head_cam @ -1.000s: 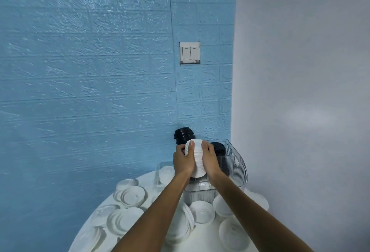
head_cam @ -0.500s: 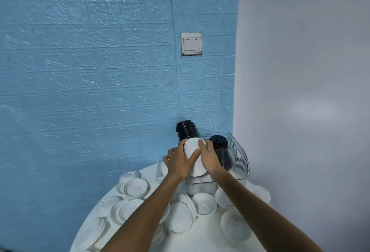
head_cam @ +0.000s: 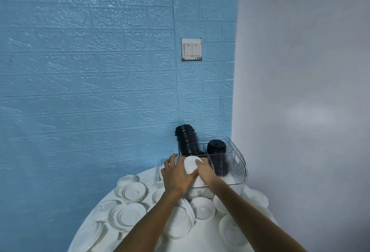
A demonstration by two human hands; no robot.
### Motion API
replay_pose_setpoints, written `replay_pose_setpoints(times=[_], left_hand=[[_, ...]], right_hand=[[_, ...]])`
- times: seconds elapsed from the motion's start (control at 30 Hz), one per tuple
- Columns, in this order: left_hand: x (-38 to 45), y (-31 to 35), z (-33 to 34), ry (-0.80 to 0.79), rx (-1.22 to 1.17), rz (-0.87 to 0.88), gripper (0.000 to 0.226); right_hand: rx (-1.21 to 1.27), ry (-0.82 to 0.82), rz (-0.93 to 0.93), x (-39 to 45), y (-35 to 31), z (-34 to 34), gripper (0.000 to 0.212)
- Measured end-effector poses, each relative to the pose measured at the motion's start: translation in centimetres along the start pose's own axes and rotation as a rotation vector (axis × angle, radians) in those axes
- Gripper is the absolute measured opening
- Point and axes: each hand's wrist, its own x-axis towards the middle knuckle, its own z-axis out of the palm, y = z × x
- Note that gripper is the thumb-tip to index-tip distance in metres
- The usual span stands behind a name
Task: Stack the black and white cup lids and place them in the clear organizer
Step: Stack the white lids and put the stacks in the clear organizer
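Head view looks down at two hands lowering a stack of white lids [head_cam: 191,166] into the near left compartment of the clear organizer [head_cam: 239,168], which stands at the far side of the round white bench [head_cam: 202,237], close to the corner of the blue wall and the grey wall. The left hand [head_cam: 176,173] wraps the stack from the left with its fingers curled round it, and the right hand [head_cam: 204,170] clasps it from the right, thumb over the top lid. By the look of it, the step in hand is seating this white stack; only its top shows above the rim, so how deep it sits cannot be told.

Next, the hands would need to let go without tipping the stack, then gather more of the loose white lids [head_cam: 130,214] spread over the near bench.

Inside the organizer, a tall stack of black lids [head_cam: 187,141] leans in the far left compartment, rising above the rim. A shorter black stack [head_cam: 216,147] stands in the compartment to its right.
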Motion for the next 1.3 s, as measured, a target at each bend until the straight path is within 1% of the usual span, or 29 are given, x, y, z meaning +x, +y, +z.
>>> replay_pose_setpoints(times=[0.13, 0.27, 0.43, 0.6, 0.73, 0.83, 0.93, 1.03, 1.17, 1.23, 1.3], left_hand=[[0.0, 0.2, -0.4, 0.012, 0.118, 0.035, 0.07], [-0.2, 0.3, -0.7, 0.007, 0.205, 0.074, 0.069], [-0.5, 0.7, -0.7, -0.017, 0.194, 0.054, 0.066], [-1.2, 0.6, -1.2, -0.025, 0.153, 0.043, 0.065], [-1.9, 1.1, -2.0, -0.049, 0.166, 0.052, 0.062], [-2.4, 1.4, -2.8, -0.048, 0.145, 0.051, 0.066], [-2.6, 1.9, -4.5, -0.003, 0.118, 0.066, 0.07], [-2.5, 3.0, -7.3, 0.063, 0.083, 0.084, 0.072], [-3.9, 5.0, -11.2, 0.199, -0.047, 0.093, 0.063], [-6.1, 5.6, -12.4, 0.259, -0.12, 0.126, 0.056], [-9.9, 5.3, -12.9, 0.264, -0.177, 0.172, 0.056]], right_hand=[[-0.035, -0.011, 0.045, 1.0, 0.2, 0.0, 0.042], [-0.04, 0.016, 0.068, 1.3, 0.4, 0.2, 0.042], [-0.065, 0.052, 0.015, 0.8, 0.6, 0.4, 0.043], [-0.167, 0.133, -0.116, -0.7, -0.2, 0.9, 0.056], [-0.214, 0.139, -0.143, -1.9, -1.1, 0.6, 0.055], [-0.206, 0.14, -0.141, -3.4, -2.4, 0.1, 0.051], [-0.155, 0.131, -0.189, -5.3, -4.5, -0.7, 0.049], [-0.068, 0.113, -0.282, -8.0, -7.7, -2.0, 0.047], [0.086, 0.071, -0.412, -13.1, -11.9, -3.7, 0.037], [0.15, 0.003, -0.454, -15.6, -11.9, -4.0, 0.028], [0.149, -0.037, -0.482, -18.2, -9.9, -3.8, 0.032]])
